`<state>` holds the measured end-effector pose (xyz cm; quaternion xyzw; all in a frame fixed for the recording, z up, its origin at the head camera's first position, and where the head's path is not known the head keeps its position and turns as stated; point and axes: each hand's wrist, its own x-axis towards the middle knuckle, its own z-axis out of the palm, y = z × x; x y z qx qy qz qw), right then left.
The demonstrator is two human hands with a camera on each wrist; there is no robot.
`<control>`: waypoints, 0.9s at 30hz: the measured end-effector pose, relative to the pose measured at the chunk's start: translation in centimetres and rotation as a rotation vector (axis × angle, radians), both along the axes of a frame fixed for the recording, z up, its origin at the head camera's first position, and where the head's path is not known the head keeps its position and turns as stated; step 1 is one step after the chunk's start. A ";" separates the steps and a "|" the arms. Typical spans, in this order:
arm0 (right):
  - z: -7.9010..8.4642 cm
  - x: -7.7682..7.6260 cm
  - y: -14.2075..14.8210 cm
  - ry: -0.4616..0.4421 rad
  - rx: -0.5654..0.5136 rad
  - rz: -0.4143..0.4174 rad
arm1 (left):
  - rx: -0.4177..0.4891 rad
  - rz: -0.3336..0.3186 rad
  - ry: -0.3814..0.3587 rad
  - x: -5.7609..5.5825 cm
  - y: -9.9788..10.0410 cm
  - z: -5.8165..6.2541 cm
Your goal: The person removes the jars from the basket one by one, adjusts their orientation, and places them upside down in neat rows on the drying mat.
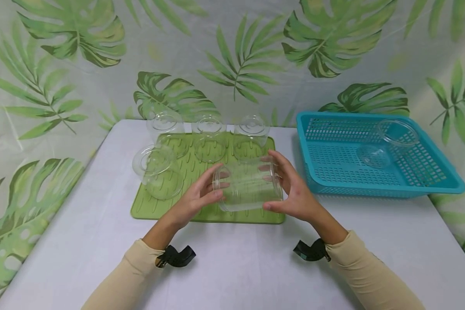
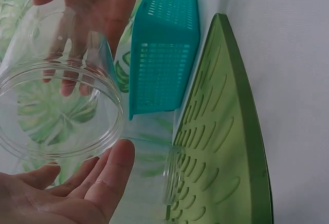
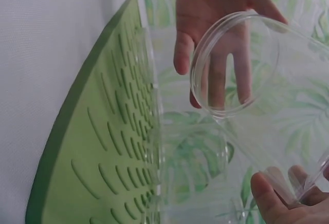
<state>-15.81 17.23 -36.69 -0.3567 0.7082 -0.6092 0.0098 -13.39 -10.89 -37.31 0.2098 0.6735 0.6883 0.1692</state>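
A clear, see-through jar (image 1: 248, 185) lies sideways in the air over the front of a green drying mat (image 1: 236, 218), its ringed rim facing left. My right hand (image 1: 298, 196) grips the base end, thumb at the front and fingers round the back. At the rim end is my left hand (image 1: 195, 196); its fingers are extended and spread along the rim, with the thumb in front. Through the glassy wall in the right wrist view, the left fingers look straight. Several more clear jars (image 1: 164, 181) stand upside down on the mat, three along the back and one at the left.
A turquoise perforated basket (image 1: 372, 192) sits on the right of the white-covered table (image 1: 240, 267), with another clear jar (image 1: 397, 135) tilted inside it. A leaf-print cloth (image 1: 240, 56) hangs behind. Black straps circle both wrists.
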 end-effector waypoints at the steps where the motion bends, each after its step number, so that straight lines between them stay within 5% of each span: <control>1: 0.1 0.0 0.0 0.003 0.004 -0.002 | 0.000 -0.001 0.004 0.0 0.0 0.0; 8: 0.4 0.0 0.0 0.029 0.026 -0.016 | -0.073 0.022 0.053 0.2 -0.3 0.3; 20: 1.2 -0.3 0.7 0.060 0.045 -0.037 | -0.494 0.063 0.261 3.6 -3.9 -0.1; 27: 1.5 -0.1 1.0 0.034 0.101 -0.081 | -0.719 0.053 0.262 5.8 -7.4 -0.2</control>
